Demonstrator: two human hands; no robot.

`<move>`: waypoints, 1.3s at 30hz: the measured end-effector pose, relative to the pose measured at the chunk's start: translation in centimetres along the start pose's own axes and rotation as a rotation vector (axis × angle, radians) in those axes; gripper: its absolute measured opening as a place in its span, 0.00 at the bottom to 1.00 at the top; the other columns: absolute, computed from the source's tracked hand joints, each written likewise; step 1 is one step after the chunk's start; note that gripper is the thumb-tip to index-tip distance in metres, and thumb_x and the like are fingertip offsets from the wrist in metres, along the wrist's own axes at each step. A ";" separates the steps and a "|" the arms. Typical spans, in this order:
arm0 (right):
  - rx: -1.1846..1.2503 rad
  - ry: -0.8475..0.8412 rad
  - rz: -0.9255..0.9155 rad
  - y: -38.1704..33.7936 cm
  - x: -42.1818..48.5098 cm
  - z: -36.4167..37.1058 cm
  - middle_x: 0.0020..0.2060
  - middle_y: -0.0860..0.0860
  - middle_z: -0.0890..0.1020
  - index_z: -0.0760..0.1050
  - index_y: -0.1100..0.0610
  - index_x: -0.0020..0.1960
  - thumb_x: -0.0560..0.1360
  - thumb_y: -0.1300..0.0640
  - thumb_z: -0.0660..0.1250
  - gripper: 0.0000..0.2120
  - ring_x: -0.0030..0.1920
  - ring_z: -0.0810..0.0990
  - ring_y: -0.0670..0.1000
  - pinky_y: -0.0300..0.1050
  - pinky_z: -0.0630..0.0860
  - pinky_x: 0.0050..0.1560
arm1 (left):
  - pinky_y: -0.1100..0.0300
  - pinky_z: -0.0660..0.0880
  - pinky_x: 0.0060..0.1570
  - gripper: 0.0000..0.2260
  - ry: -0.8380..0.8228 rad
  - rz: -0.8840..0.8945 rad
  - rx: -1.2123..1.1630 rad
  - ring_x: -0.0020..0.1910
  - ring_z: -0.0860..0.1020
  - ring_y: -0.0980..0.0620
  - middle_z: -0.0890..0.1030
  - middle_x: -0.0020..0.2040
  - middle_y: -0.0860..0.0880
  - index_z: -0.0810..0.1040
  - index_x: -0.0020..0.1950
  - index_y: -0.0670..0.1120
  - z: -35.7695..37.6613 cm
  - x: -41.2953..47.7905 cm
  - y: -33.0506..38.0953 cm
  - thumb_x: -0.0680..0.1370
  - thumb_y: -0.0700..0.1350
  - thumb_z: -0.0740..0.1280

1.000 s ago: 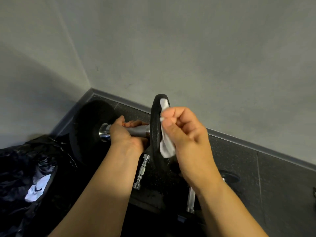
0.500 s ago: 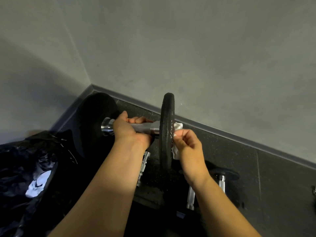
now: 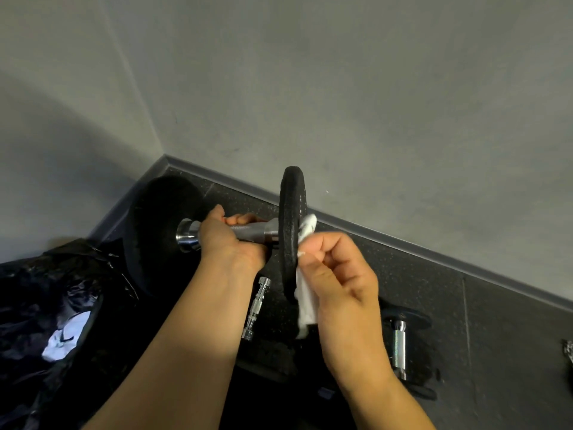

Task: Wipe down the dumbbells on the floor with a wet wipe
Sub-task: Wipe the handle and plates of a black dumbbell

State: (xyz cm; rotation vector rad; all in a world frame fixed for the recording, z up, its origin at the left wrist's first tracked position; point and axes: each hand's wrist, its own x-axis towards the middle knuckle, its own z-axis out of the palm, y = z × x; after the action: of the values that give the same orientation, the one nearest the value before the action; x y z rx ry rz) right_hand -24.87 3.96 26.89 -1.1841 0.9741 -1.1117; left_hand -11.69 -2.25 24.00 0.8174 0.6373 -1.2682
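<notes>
I hold a dumbbell point(image 3: 290, 212) with two black round plates and a chrome handle up in the air, level, in front of the room's corner. My left hand point(image 3: 228, 240) is shut around its handle between the plates. My right hand point(image 3: 335, 274) pinches a white wet wipe point(image 3: 305, 293) against the outer face of the right plate. The wipe hangs down past the plate's lower rim. Part of that face is hidden by my hand.
A bare chrome bar point(image 3: 255, 307) lies on the dark speckled floor below the dumbbell. Another dumbbell point(image 3: 400, 342) with a chrome handle lies at the right. A black plastic bag point(image 3: 46, 305) with a white wipe inside fills the lower left. Grey walls meet in a corner behind.
My right hand has slid the wipe from the plate's centre down toward its lower rim. The dumbbell has turned slightly. My left hand keeps its grip.
</notes>
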 end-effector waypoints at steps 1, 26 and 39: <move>-0.028 -0.016 -0.049 -0.4 0.7 0.2 0.34 0.60 0.73 0.75 0.61 0.42 0.74 0.63 0.62 0.04 0.35 0.70 0.53 0.42 0.70 0.36 | 0.61 0.76 0.32 0.19 -0.007 -0.013 0.000 0.24 0.67 0.54 0.65 0.25 0.53 0.62 0.30 0.48 0.0 -0.2 -0.1 0.80 0.50 0.60; -0.002 0.248 0.362 6.8 0.9 -2.1 0.36 0.57 0.73 0.73 0.60 0.44 0.79 0.66 0.59 0.07 0.31 0.67 0.49 0.36 0.65 0.28 | 0.59 0.74 0.38 0.18 0.009 -0.014 -0.035 0.18 0.67 0.55 0.65 0.21 0.53 0.64 0.30 0.49 0.0 0.0 -0.3 0.79 0.49 0.62; 0.195 0.136 0.270 1.9 -2.1 0.2 0.36 0.57 0.69 0.76 0.55 0.38 0.71 0.56 0.65 0.04 0.39 0.65 0.58 0.55 0.64 0.43 | 0.57 0.74 0.37 0.20 -0.021 0.042 -0.011 0.20 0.66 0.55 0.65 0.21 0.53 0.62 0.28 0.49 -0.1 0.3 0.0 0.79 0.50 0.62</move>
State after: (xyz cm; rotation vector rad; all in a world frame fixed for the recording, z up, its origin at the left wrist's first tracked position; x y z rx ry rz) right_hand -24.87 6.16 25.00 -0.8015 1.0684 -1.0525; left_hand -11.58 -2.32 23.65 0.8031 0.6068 -1.2327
